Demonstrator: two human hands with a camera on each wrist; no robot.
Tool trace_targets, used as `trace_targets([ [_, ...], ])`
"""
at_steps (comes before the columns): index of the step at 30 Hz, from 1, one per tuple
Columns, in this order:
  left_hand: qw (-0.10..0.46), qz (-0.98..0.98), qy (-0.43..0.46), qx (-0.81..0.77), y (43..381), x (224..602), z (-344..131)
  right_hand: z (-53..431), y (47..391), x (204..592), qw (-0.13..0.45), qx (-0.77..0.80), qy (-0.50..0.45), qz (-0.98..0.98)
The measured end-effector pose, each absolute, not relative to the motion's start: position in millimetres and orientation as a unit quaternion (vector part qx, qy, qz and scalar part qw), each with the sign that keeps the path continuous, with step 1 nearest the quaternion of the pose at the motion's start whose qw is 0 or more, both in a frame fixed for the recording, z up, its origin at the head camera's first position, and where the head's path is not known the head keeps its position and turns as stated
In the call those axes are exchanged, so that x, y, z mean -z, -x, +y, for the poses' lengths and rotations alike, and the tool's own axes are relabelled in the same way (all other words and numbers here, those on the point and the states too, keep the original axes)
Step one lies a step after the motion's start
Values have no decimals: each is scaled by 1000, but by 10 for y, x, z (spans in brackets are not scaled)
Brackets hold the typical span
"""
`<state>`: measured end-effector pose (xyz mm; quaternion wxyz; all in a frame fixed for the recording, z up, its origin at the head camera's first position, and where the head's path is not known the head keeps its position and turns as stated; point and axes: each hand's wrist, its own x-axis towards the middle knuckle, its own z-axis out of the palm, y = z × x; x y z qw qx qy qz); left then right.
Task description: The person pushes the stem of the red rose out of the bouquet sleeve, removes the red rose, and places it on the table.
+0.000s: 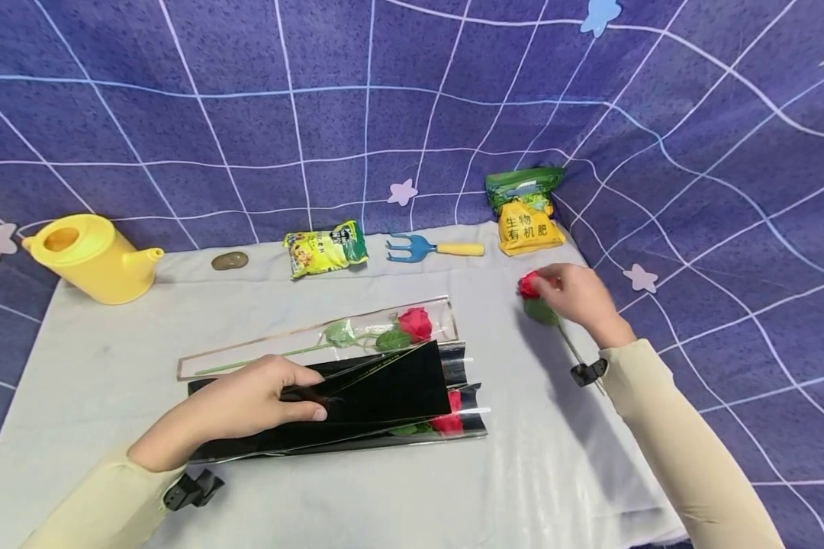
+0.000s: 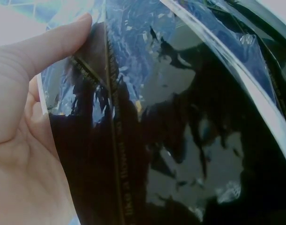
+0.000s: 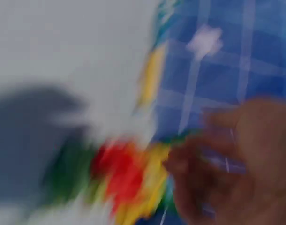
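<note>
purple-blue gridded cloth (image 1: 329, 137) lines the far and right sides of the white-draped table (image 1: 556, 488). near left, the left hand (image 1: 254, 400) pinches a black wrapper (image 1: 398, 385); far right, the right hand (image 1: 578, 296) is at a red rose (image 1: 529, 285), grip too blurred to tell.

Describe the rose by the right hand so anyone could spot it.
On the white-covered table, find the yellow packet in the far right corner. Just in front is the rose, red bloom by the right hand. Unlike the wrapped roses to its left, it has no sleeve.
</note>
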<state>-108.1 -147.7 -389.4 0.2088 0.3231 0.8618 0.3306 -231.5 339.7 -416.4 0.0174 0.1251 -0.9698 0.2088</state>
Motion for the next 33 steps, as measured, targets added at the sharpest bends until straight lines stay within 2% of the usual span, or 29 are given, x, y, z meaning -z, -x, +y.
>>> trace_targets([
  [2, 208, 862, -324, -330, 1091, 3899, -1452, 3115, 2197, 4068, -22, -295, -221, -929],
  [5, 203, 862, -326, -332, 1099, 3908, -1443, 2666, 1990, 3984, -162, -416, -331, -831],
  [7, 202, 859, -326, -340, 1104, 3916, -1446, 2403, 1864, 3977, -236, -462, -359, -776],
  [10, 202, 853, -325, -355, 1121, 3928, -1461, 2109, 1758, 3998, -285, -509, -361, -727],
  [13, 187, 850, -326, -371, 1146, 3942, -1521, 1942, 1786, 4007, -264, -532, -345, -727],
  [17, 156, 849, -301, -406, 1244, 3958, -1749, 1895, 2016, 4032, -203, -564, -276, -751],
  [22, 96, 882, -189, -422, 1460, 4013, -2193, 1991, 2385, 4107, -133, -585, -178, -780],
  [26, 57, 899, -119, -417, 1612, 4103, -2493, 2003, 2598, 4126, -105, -565, -169, -801],
  [33, -7, 909, -94, -407, 1891, 4321, -2622, 1897, 2804, 4143, -50, -536, -156, -828],
])
